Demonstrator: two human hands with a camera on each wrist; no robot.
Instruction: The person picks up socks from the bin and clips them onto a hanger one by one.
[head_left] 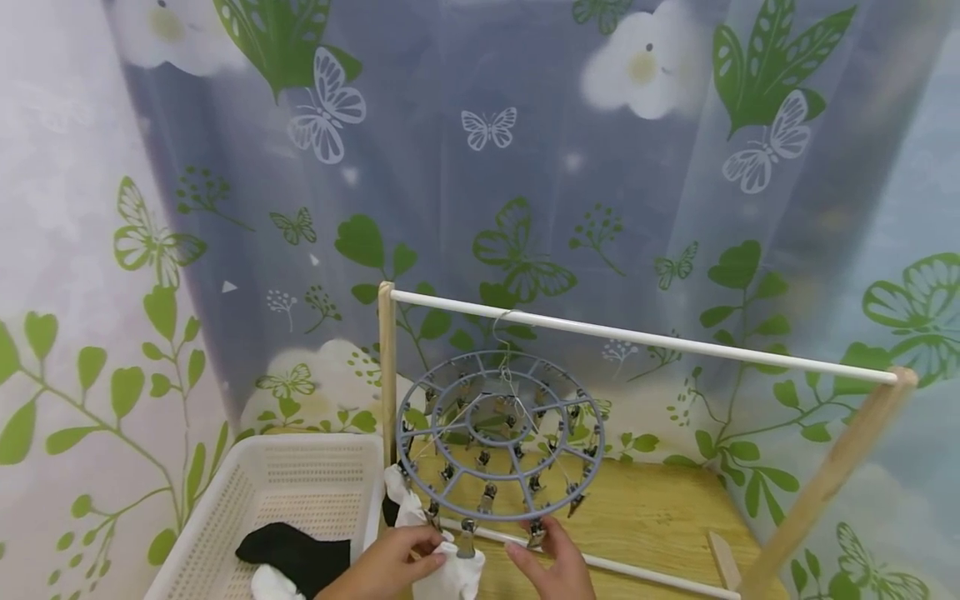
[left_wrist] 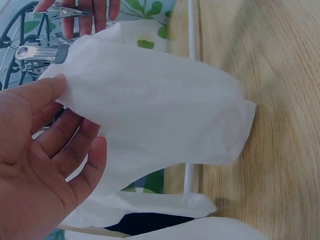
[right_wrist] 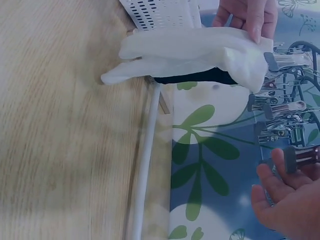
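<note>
A round grey clip hanger [head_left: 500, 517] hangs from the white rod, with metal clips all round its rings. My left hand [head_left: 393, 560] pinches the top edge of a white sock [left_wrist: 150, 95], thumb in front and fingers behind. A metal clip [left_wrist: 42, 53] sits at that edge, its grey tip against the fabric. On the hanger's near right side, my right hand [head_left: 557, 565] is at another clip [right_wrist: 300, 157], its fingers loosely extended behind it. More white fabric and a dark piece [right_wrist: 195, 76] hang beyond the held sock.
A white perforated basket [head_left: 322, 450] stands at the left, with a black sock [head_left: 296, 554] and a white one [head_left: 273, 583] inside. The wooden rack has an upper white rod [head_left: 637, 333] and a lower rod [head_left: 660, 577]. Beneath lies a wood-grain tabletop [head_left: 645, 508]; a patterned curtain hangs behind.
</note>
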